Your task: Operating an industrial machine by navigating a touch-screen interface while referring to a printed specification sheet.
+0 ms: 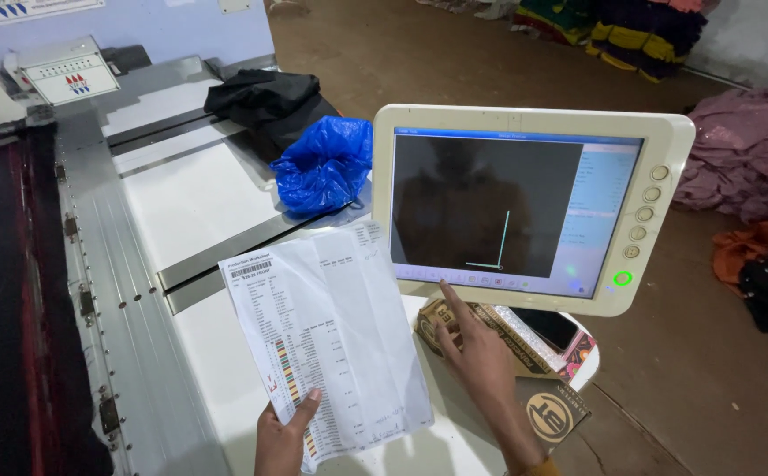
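My left hand (pixel 283 436) grips the lower edge of a creased white printed sheet (pixel 331 335) with rows of small text and a column of coloured marks. My right hand (pixel 481 353) reaches up with the index finger extended, its tip touching the bottom strip of a cream-framed control screen (pixel 507 207). The screen shows a dark panel with a thin pale line drawing and a light blue side column. A row of round buttons (pixel 644 213) and a lit green button (pixel 622 278) run down the frame's right side.
A crumpled blue plastic bag (pixel 324 163) and black cloth (pixel 265 97) lie on the white and metal machine table (pixel 190 203). A brown cardboard box (pixel 551 410) and a dark phone (pixel 550 326) sit under the screen. Piles of fabric (pixel 745 150) lie on the brown floor at right.
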